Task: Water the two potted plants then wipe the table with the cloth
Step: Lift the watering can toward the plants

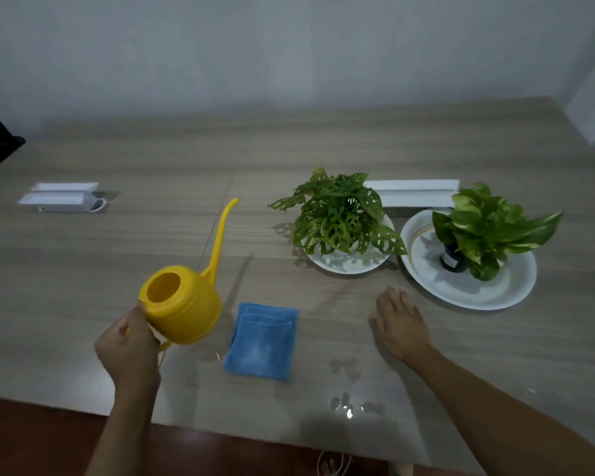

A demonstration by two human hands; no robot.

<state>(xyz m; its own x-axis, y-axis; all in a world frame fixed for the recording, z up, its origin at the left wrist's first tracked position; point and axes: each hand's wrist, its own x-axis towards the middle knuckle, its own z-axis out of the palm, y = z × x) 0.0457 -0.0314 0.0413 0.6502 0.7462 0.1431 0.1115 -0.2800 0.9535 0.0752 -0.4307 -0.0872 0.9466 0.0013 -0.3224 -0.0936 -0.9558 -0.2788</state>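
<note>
Item: watering can (182,305), yellow, long thin spout pointing to 12 o'clock. Held off the table (117,255) by the left hand (128,341), closed around the handle at the can's 7 o'clock. Fill level: cannot tell.

Item: right hand (401,324), fingers spread flat, empty, resting on or just above the table; which, cannot tell.

Item: cloth (263,340), blue, folded, just beside the can at its 3 o'clock, between the hands.

Item: two potted plants. Holed-leaf plant (337,214) on a white plate (351,264) at the cloth's 1 o'clock; variegated plant (488,228) in a white dish (468,290) at 2 o'clock, just beside the first.

Item: puddles (347,407) near the table's front edge.

Risks, as judged:
- Swinging the can over the cloth may drip on it, leaving it wet before wiping.
- The long spout may snag leaves and tip a pot.
- Dense foliage hides the soil; water may run off onto plate or table.
- Puddles may run off the edge if left.
</note>
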